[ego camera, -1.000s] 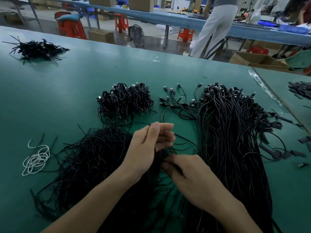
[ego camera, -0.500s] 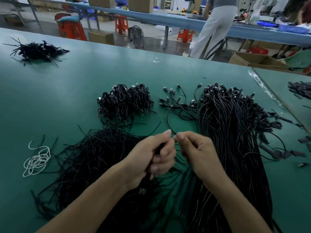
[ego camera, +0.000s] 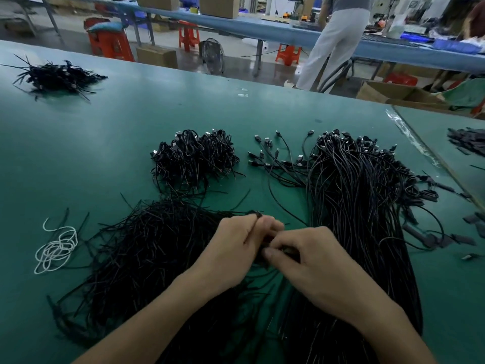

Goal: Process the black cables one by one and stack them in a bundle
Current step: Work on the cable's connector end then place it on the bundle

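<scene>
My left hand [ego camera: 236, 248] and my right hand [ego camera: 312, 264] meet over the green table [ego camera: 157, 122], fingers curled round a folded black cable [ego camera: 265, 248] held between them. A thin black tie sticks out above my left fingers. A long pile of straight black cables [ego camera: 359, 206] lies to the right of my hands. Beyond my left hand sits a heap of coiled, tied cables [ego camera: 194, 156]. Under my left forearm spreads a loose pile of thin black ties [ego camera: 147, 248].
A white tangle of string [ego camera: 56, 248] lies at the left. Another dark pile [ego camera: 57, 77] sits at the far left of the table. Loose cables with connectors [ego camera: 275, 158] lie between the heaps. A person in white trousers [ego camera: 333, 43] stands beyond the table.
My hands have come down and closer together. The right hand, which pinched a thin tie up beside the left fingertips, now wraps its fingers over the folded cable.
</scene>
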